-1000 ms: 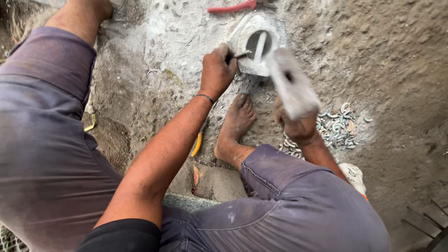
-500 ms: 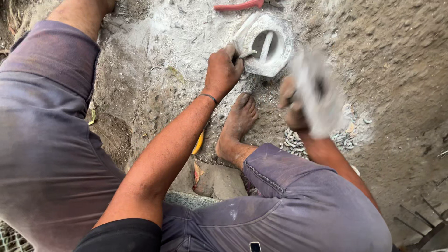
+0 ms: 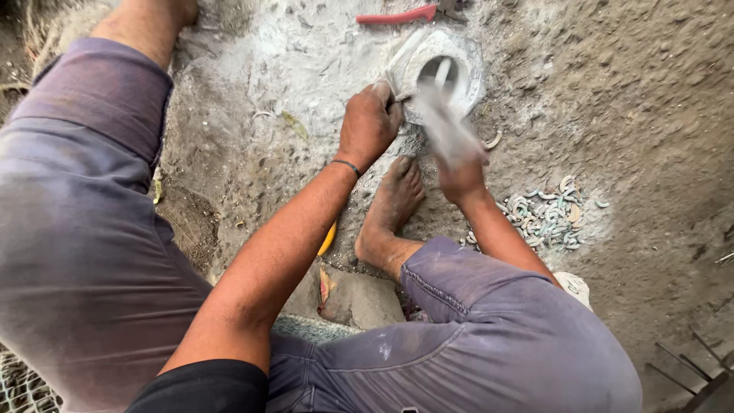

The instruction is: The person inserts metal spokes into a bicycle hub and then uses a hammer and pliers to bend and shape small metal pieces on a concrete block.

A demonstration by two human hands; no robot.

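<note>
Two hands at work over a pale round block (image 3: 466, 57) set in the dirt ground (image 3: 650, 99). Left hand (image 3: 368, 126): fingers (image 3: 380, 95) closed at the block's near-left edge, seemingly pinching a small metal piece (image 3: 443, 71) that lies in the block's dark hollow; the pinch point itself is hidden. Right hand (image 3: 462, 172): fingers wrapped tight around a hammer (image 3: 443, 126), blurred by motion. Hammer's long axis runs from the right hand up and left toward the block, head just short of the hollow. Right hand sits below the block, slightly right of it; left hand is nearer, touching its edge.

Around the block: red-handled pliers (image 3: 401, 14) just above it, apart. Pile of small curved metal pieces (image 3: 547, 214) down and right of it; one stray curved piece (image 3: 493, 140) beside its lower right edge. Bare foot (image 3: 390, 210) directly below the block, between the two forearms. Left fingers lie close beside the hammer's path.
</note>
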